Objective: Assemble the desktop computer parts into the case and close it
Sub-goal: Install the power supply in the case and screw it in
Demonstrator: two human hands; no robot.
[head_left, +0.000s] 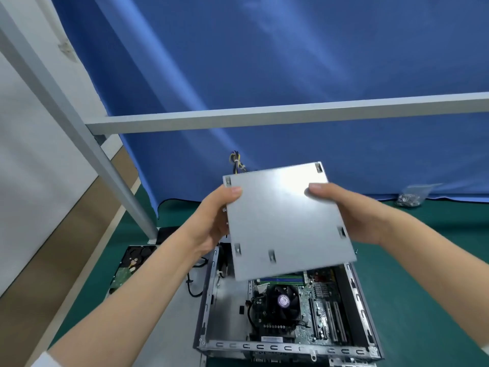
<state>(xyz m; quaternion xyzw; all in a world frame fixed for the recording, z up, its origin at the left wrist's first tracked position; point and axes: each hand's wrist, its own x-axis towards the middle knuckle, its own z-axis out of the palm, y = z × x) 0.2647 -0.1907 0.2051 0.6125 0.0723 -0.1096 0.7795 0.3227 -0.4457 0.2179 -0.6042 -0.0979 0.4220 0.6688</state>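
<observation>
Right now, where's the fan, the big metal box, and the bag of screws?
fan (283, 300), head view, purple centre hub.
metal box (285, 221), head view, flat grey face.
bag of screws (412, 197), head view, middle of the bag.

green table (423, 287), open case (277, 348), screw bag (412, 196)

One head-worn camera looks forward and down, close over the open computer case (285, 311) on the surface (423, 274)

Grey metal box (285, 223); green motherboard (312, 308); teal mat (423, 287); blue curtain (264, 62).
</observation>
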